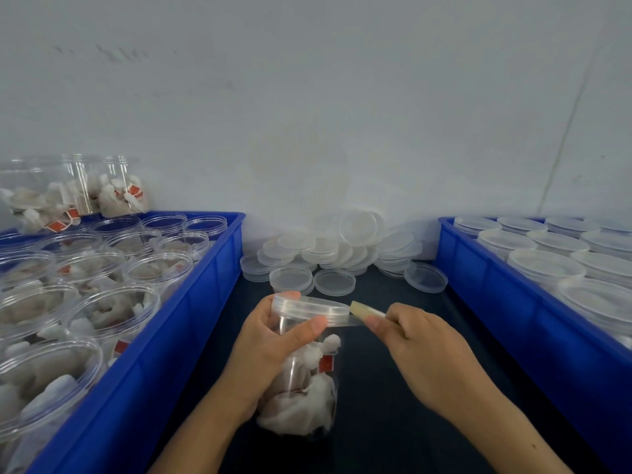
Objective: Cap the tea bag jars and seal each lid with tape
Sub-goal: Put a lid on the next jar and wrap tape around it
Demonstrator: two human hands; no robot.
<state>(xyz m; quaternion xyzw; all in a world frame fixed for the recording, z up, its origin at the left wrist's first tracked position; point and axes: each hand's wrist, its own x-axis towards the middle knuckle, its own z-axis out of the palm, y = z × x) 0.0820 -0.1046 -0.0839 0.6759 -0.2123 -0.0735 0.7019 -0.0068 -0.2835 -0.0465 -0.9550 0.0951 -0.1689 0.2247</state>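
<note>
You are holding the capped jar (304, 371) in the middle of the dark table (393, 422), between the two blue crates. Your left hand (273, 340) is clamped around its upper wall, with the thumb pressing the start of a clear tape strip (345, 322) against the lid (309, 307). Your right hand (415, 340) is pinched shut on the small yellowish tape roll (367, 312), just right of the lid, and the strip is stretching taut between the two.

The main risk, as I judge it, is that the tape is running off line: if you are pulling upward instead of level, it will ride onto the lid's top and miss the seam with the jar wall. If your thumb is easing off too early, the stuck end may peel away and curl onto itself. The jar is leaning toward you, so a hard tug could twist it in your grip or shift the lid if it is not fully seated. Also mind your right elbow near the right crate (513, 302) of finished jars, and the loose lid pile (342, 248) at the far side of the table.
</note>
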